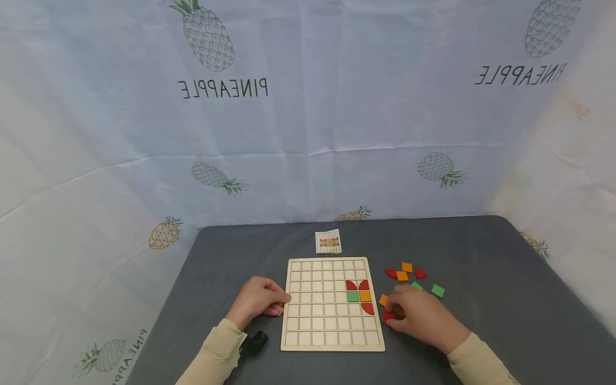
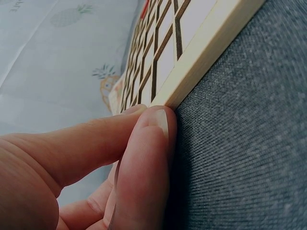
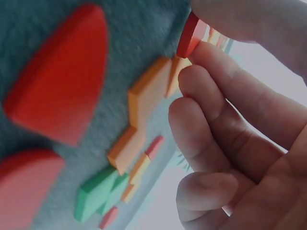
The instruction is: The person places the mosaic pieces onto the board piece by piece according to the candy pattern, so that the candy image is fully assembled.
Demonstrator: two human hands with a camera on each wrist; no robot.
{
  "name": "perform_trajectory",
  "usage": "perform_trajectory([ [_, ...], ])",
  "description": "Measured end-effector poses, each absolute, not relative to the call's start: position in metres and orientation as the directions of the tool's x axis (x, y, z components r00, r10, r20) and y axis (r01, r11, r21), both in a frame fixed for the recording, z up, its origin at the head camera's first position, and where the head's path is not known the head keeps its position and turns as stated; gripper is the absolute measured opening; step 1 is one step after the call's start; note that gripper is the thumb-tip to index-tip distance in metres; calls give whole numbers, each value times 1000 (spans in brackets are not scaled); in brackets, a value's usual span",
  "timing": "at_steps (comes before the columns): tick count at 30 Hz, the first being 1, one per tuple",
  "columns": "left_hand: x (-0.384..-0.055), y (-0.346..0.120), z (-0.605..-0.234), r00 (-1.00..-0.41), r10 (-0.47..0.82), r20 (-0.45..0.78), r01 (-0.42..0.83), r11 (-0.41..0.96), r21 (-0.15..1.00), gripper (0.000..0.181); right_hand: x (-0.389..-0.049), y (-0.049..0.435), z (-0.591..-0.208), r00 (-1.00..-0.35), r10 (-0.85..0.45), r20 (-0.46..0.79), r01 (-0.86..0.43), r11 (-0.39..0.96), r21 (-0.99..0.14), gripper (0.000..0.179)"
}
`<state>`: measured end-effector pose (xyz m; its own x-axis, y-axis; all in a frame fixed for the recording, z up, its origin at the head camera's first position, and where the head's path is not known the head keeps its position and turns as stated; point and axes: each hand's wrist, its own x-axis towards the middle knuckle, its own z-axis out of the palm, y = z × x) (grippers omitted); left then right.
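Note:
A pale wooden grid board (image 1: pixel 317 325) lies on the dark table, and my left hand (image 1: pixel 257 300) pinches its left edge between thumb and index finger. Toward its right side sit a green square (image 1: pixel 353 295), an orange square (image 1: pixel 365 295) and red curved pieces (image 1: pixel 368 308). Right of the board, my right hand (image 1: pixel 423 315) reaches low among loose pieces. The right wrist view shows its thumb and index finger pinching a red piece (image 3: pixel 190 37), partly hidden by the fingers. Two larger-looking red curved pieces (image 3: pixel 62 76) lie on the cloth near that hand.
A small pattern card (image 1: pixel 328 243) lies behind the board. Loose orange squares (image 1: pixel 406 267), green squares (image 1: pixel 438 290) and red pieces (image 1: pixel 420 273) are scattered at the right. A pineapple-print cloth (image 1: pixel 308 117) hangs behind the dark table (image 1: pixel 231 246).

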<state>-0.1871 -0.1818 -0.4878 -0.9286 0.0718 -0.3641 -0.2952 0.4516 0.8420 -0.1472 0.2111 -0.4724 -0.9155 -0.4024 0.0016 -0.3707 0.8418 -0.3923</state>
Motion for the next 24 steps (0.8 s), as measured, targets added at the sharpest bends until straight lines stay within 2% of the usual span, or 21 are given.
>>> perform_trajectory([
  [12, -186, -183, -489, -932, 74, -355, -289, 437, 852, 21, -167, 179, -463, -867, -498, 13, -448, 769, -456, 20],
  [24, -186, -182, -490, -932, 71, -356, -292, 433, 852, 21, -173, 157, -469, -830, -552, 72, -530, 743, -410, 19],
])
